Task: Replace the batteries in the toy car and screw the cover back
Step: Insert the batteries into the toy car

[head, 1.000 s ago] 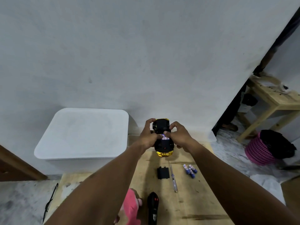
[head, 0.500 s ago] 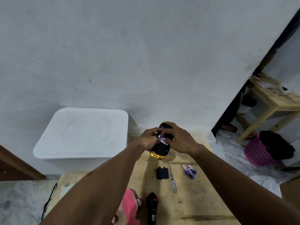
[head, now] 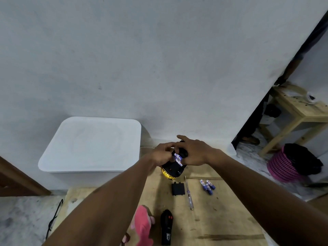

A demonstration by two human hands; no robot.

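Gripping toy car [head: 171, 169], both hands [head: 179, 153] closed.

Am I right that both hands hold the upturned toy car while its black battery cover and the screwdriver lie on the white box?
Not quite: in the head view the battery cover and screwdriver lie on the wooden table, not the white box. Both hands do hold the toy car.

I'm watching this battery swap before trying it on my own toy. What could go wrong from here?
1. Both hands, left and right, work batteries into the toy car held in the air; one could slip out.
2. The loose batteries look identical; old and new might get mixed.
3. The cover and screwdriver lie loose; no screws are visible.
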